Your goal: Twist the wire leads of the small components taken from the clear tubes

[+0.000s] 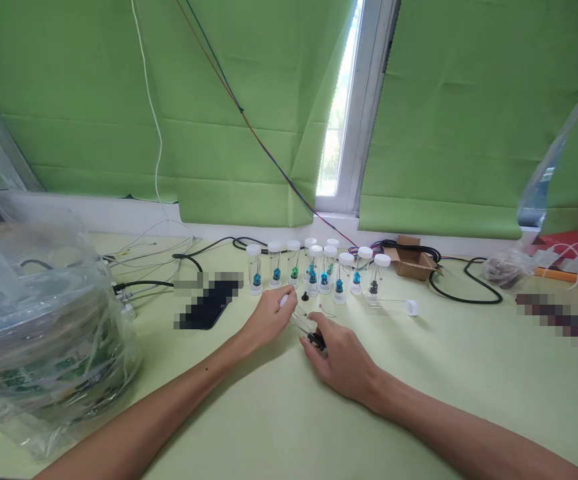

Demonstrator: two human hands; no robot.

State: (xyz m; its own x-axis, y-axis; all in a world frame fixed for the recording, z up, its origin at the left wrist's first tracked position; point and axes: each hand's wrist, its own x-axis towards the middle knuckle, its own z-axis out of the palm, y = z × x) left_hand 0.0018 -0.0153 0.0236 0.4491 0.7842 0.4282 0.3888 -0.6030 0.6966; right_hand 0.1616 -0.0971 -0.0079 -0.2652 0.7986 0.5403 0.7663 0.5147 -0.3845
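Observation:
A see-through plastic tube [299, 320] lies tilted between my hands, just above or on the table. My left hand [271, 313] is closed on its upper end, where a bit of white cap shows. Around the lower end, the fingers of my right hand [341, 353] are closed; a black part [317, 341] shows there, and I cannot tell if it is inside the tube. Just beyond my hands stand several white-capped tubes [339, 280] with blue, green or dark pieces inside. A small black piece [305, 296] and a thin wire with a red tip [327, 311] lie near my fingers.
Another capped tube [393, 304] lies on its side to the right. A black phone [211, 307] is left of my hands. Far left stands a large plastic-wrapped bundle [43, 320]. Black cables [469, 300] and a small open cardboard box [413, 267] are at the back.

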